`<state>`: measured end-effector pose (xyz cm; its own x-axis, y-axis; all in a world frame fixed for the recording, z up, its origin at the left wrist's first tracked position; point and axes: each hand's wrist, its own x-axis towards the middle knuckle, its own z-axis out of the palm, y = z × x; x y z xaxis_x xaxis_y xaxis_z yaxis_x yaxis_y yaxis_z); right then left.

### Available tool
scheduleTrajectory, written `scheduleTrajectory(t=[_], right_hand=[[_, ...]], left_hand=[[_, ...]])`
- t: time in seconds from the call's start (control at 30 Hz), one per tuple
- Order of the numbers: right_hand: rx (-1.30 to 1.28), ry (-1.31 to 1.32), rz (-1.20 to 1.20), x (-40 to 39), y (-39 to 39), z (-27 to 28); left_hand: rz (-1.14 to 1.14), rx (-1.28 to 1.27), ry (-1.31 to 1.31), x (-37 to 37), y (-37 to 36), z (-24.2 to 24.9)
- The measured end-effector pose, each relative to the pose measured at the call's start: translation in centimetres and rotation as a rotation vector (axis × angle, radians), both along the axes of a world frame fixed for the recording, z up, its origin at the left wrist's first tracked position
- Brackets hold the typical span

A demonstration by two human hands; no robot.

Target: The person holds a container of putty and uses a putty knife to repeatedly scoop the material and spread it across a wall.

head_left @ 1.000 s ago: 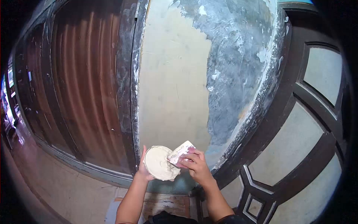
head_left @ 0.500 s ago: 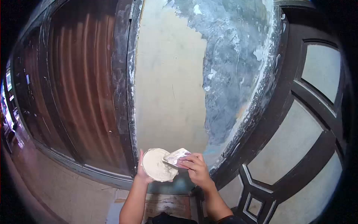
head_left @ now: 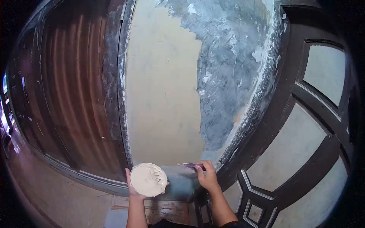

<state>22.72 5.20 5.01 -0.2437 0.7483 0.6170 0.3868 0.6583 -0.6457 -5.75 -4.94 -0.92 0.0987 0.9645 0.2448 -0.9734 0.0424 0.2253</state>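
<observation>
A round container of cream-coloured paste (head_left: 146,180) rests in my left hand (head_left: 131,185), whose fingers wrap its left side and show a little at its right rim. My right hand (head_left: 207,176) grips a putty knife (head_left: 191,165) by its dark handle, to the right of the container and apart from it. The blade points left, seen nearly edge-on, with some paste on it. Behind both hands stands a wall panel, partly smooth beige (head_left: 163,95) and partly blotchy blue-grey (head_left: 235,76).
A dark wooden frame with reddish-brown panels (head_left: 76,95) stands at the left. On the right is a dark door with pale inset panels (head_left: 291,148). Floor (head_left: 68,201) shows at the lower left, with a flat board (head_left: 167,211) low in the middle.
The putty knife has left the paste and moved right, its blade turned edge-on. The container sits lower and further left. The wall has shifted slightly left in view.
</observation>
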Motion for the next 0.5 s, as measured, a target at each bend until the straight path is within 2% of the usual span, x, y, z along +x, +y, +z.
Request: scheduleTrajectory(t=[0.07,0.23,0.27,0.33,0.4,0.43,0.5], right_hand=[[0.089,-0.049,-0.101,0.9,1.6,-0.1],[0.079,-0.074,-0.167,4.0,7.0,0.3],[0.111,-0.147,-0.173,4.6,8.3,1.6],[0.063,-0.105,-0.175,4.6,9.8,5.4],[0.217,-0.036,-0.114,4.0,11.2,10.6],[0.293,-0.043,-0.13,3.6,12.1,13.0],[0.433,-0.062,-0.153,2.7,13.3,17.8]], left_hand=[[0.036,-0.038,-0.014,0.2,0.2,-0.3],[0.112,-0.107,0.011,0.3,0.3,-0.2],[0.131,-0.075,0.025,0.5,0.4,0.2],[0.159,-0.037,0.04,0.9,0.6,1.0],[0.194,-0.078,-0.131,1.4,0.6,1.5],[0.021,0.082,-0.064,1.2,0.3,1.6],[0.046,0.049,-0.118,1.8,-0.1,1.9]])
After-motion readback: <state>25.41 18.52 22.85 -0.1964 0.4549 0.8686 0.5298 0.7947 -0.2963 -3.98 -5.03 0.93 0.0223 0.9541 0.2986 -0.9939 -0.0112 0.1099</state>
